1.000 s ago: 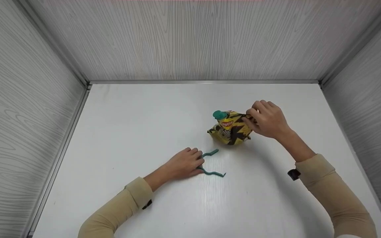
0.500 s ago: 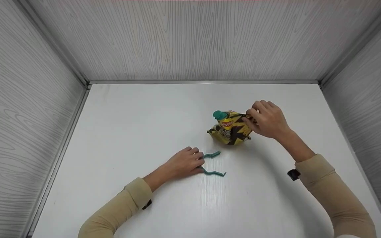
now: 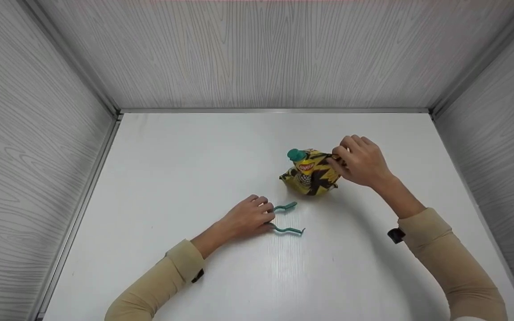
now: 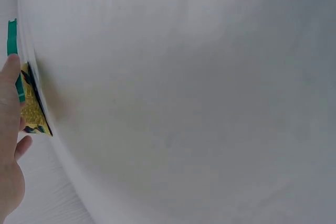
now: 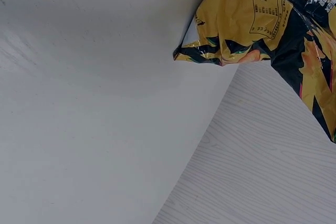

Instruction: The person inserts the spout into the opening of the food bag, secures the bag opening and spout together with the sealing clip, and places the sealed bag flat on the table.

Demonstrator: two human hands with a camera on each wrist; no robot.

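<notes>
1. Two hands reach over the white surface [image 3: 185, 156], both arms in tan sleeves [image 3: 453, 258].
2. Left hand [image 3: 246, 218]: its fingers hold a green clip [image 3: 288, 230], whose two arms stand spread apart and point towards the right side of the surface.
3. Right hand [image 3: 362, 160]: its fingers pinch the gathered upper corner of a yellow and black bag [image 3: 317, 178].
4. The bag is right of the middle of the surface, just beyond the clip and apart from it. A green cap [image 3: 296, 155] sits at its upper left.
5. Behind the surface rises a grey wood-grain wall [image 3: 257, 58].
</notes>
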